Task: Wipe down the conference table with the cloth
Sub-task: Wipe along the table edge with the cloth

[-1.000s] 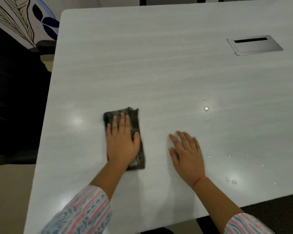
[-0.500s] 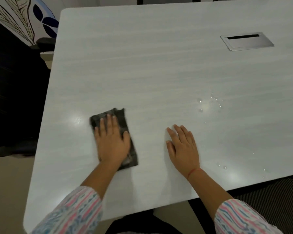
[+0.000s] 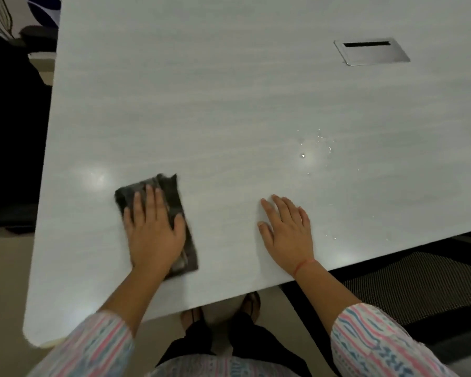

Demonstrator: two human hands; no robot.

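A folded dark grey cloth lies flat on the pale white conference table, near its front left corner. My left hand presses palm-down on the cloth, fingers spread, covering its middle. My right hand rests flat on the bare tabletop to the right of the cloth, fingers apart, holding nothing. Small water droplets glisten on the surface beyond my right hand.
A metal cable hatch is set into the table at the far right. A dark mesh chair stands under the front right edge. Another dark chair stands along the left side. My feet show below the front edge.
My left hand has slid the cloth to the left and a little toward me. The view has tilted down, so the front table edge and my feet now show.
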